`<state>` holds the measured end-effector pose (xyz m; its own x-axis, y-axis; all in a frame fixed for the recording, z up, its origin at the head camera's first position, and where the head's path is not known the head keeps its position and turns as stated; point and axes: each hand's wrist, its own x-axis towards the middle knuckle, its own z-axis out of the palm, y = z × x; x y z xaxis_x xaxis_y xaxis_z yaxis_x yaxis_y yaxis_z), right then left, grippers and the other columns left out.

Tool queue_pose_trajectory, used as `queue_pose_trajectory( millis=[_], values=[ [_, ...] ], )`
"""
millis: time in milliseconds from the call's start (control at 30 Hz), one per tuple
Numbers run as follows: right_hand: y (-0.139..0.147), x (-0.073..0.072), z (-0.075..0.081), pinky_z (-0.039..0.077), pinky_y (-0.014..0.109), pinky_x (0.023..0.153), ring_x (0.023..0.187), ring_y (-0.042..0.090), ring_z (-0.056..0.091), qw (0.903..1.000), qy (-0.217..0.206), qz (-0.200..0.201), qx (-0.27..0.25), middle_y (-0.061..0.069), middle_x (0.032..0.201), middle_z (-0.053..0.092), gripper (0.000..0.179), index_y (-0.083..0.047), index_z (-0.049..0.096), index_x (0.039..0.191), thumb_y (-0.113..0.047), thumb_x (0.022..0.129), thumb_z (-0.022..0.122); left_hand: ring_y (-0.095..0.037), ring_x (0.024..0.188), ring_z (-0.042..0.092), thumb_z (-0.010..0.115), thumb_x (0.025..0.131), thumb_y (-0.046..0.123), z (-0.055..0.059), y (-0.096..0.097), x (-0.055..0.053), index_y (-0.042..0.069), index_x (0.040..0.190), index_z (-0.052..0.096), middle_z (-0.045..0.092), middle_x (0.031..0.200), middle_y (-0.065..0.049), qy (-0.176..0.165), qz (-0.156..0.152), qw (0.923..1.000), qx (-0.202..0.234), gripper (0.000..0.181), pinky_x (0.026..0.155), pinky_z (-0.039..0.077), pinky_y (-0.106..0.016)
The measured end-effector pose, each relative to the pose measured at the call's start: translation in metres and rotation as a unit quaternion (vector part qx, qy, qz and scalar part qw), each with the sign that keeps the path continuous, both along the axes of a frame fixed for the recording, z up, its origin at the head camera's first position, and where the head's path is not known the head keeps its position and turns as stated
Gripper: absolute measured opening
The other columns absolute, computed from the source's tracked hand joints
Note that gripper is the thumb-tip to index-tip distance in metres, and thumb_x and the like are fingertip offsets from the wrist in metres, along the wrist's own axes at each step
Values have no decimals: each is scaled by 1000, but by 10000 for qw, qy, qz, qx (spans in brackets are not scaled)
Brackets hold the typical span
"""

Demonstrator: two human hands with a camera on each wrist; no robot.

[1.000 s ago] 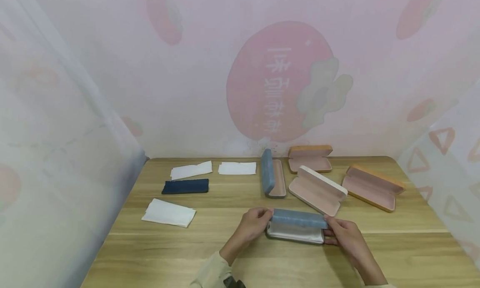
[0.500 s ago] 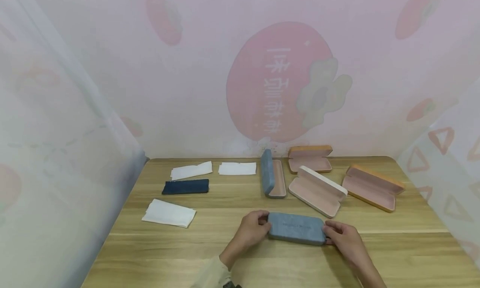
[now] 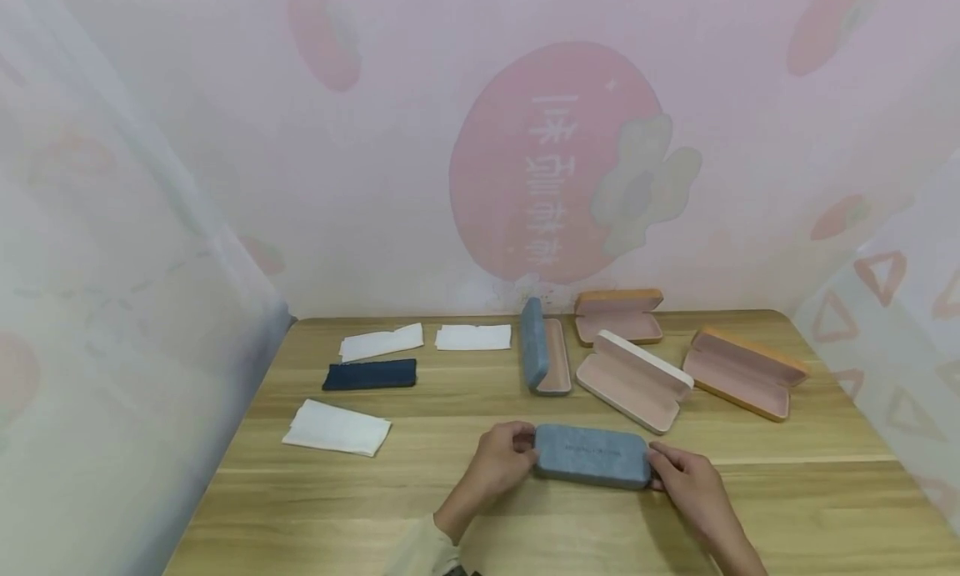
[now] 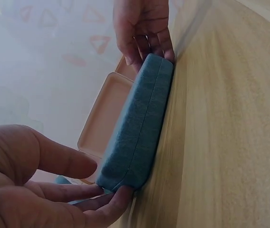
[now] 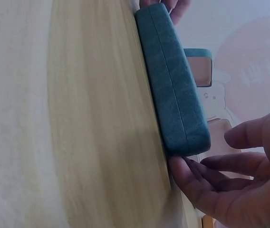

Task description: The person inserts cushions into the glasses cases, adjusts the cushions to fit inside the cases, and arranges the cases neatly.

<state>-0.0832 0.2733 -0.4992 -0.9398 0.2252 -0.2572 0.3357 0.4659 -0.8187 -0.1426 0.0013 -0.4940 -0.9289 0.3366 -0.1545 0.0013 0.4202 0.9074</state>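
A closed blue-grey glasses case (image 3: pixel 592 455) with small dark lettering on its lid lies lengthwise at the front of the wooden table. My left hand (image 3: pixel 501 459) holds its left end; in the left wrist view the fingertips (image 4: pixel 122 194) press the end's lower edge and the thumb stands a little off the lid. At the other end my right hand (image 3: pixel 692 480) holds the case, its fingertips (image 5: pixel 180 168) right at the base and its thumb apart from the lid in the right wrist view. The inside of the case is hidden.
Behind it stand opened cases with pink linings: a blue one (image 3: pixel 536 347), a white one (image 3: pixel 633 384) and two orange ones (image 3: pixel 738 376). At the left lie several folded white cloths (image 3: pixel 337 428) and a navy cloth (image 3: pixel 370 374). A printed curtain (image 3: pixel 375 184) hangs behind the table.
The blue-grey case's lid, half raised a second ago with its silvery lining showing, has come down shut under both hands. Since half a second ago the hands have hardly moved.
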Motion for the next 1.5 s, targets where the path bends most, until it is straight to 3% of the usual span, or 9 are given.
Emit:
queue_pose_trajectory(
  millis=[333,467,567,800,1167,1500],
  values=[
    [-5,2,1,53,16,76,92,8,69,9993,120,67,344,24,136,62,43,4,62,134,-25,103,58,-38,119,64,66,92,2,3,1,3,-12,134,56,66,127,-25,-178,-171,9996,165,46,100,53,-51],
    [-8,2,3,58,37,92,112,27,69,9978,238,179,593,24,135,62,43,5,62,133,-24,103,58,-37,119,63,66,91,4,2,1,4,-11,136,55,66,126,-23,-241,-247,9991,234,48,101,52,-51],
    [-10,3,4,51,51,103,130,39,57,9969,266,307,667,25,136,61,44,8,60,134,-24,103,58,-35,119,63,66,92,5,2,1,5,-12,137,54,67,125,-21,-288,-258,9989,260,49,102,52,-51],
    [-11,3,5,41,61,110,136,47,49,9953,226,502,801,29,140,57,49,10,56,136,-27,104,57,-37,123,61,65,94,7,1,0,8,-13,141,48,64,129,-24,-373,-286,9984,328,54,104,51,-52],
    [-17,5,10,41,62,110,137,50,46,9942,54,646,855,33,143,52,56,13,51,139,-31,104,56,-42,133,54,63,97,13,5,-4,11,-14,144,44,57,139,-29,-337,-389,9985,200,58,108,46,-54],
    [-33,4,9,48,56,105,126,43,58,9948,114,757,667,27,132,63,55,12,55,136,-31,102,60,-43,130,56,64,98,18,9,-29,19,-13,144,45,58,138,-28,-354,-385,9986,110,58,107,47,-57]
  ],
)
